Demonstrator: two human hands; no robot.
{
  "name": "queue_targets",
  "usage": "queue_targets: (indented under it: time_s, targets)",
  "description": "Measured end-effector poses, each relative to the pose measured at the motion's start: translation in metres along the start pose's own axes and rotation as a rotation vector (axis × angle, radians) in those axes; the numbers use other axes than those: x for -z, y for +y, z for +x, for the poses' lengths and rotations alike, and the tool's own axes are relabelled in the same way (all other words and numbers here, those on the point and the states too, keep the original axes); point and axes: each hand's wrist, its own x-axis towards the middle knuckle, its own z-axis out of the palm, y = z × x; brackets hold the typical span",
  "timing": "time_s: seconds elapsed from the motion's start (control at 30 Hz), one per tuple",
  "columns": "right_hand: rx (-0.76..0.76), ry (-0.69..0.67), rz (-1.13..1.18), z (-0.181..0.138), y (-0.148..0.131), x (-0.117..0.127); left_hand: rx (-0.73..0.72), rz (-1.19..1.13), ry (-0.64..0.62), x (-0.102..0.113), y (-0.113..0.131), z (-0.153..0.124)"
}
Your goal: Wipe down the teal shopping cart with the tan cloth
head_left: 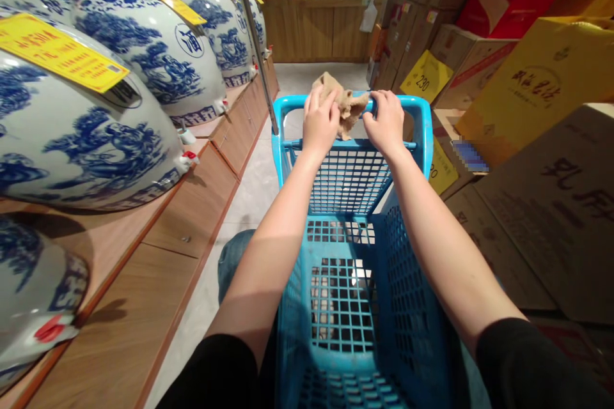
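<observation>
A blue plastic shopping basket with grid walls stands in front of my body, its far end topped by a rounded handle frame. My left hand is closed on a crumpled tan cloth at the top bar, left of the middle. Part of the cloth sticks up behind the fingers and part hangs to their right. Just right of the cloth, my right hand curls over the same bar with its thumb on the near side. The undersides of both hands' fingers are hidden.
Large blue-and-white jars with red covers line a wooden cabinet at left. A thin metal pole rises beside the basket's left corner. Cartons and a yellow bag crowd the right. A counter with packets stands beyond.
</observation>
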Motion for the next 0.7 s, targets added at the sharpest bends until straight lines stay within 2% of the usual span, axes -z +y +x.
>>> queue_targets:
  time_s: [0.07,0.17,0.4,0.6,0.7]
  targets:
    - [0.0,0.003,0.011,0.0,0.0,0.0,-0.039,-0.009,-0.024,-0.005,0.008,-0.003]
    - [-0.002,0.001,0.013,0.0,0.0,0.002,-0.018,-0.035,-0.026,-0.006,0.011,-0.004]
    - [0.016,-0.001,-0.007,0.0,-0.002,0.005,-0.023,-0.05,0.045,0.014,-0.01,0.0]
    - [0.015,-0.003,-0.009,-0.001,-0.004,0.007,0.052,-0.025,0.115,0.028,-0.009,-0.001]
    - [-0.008,-0.022,-0.009,-0.001,-0.006,0.007,0.067,-0.08,0.056,0.02,0.0,-0.003]
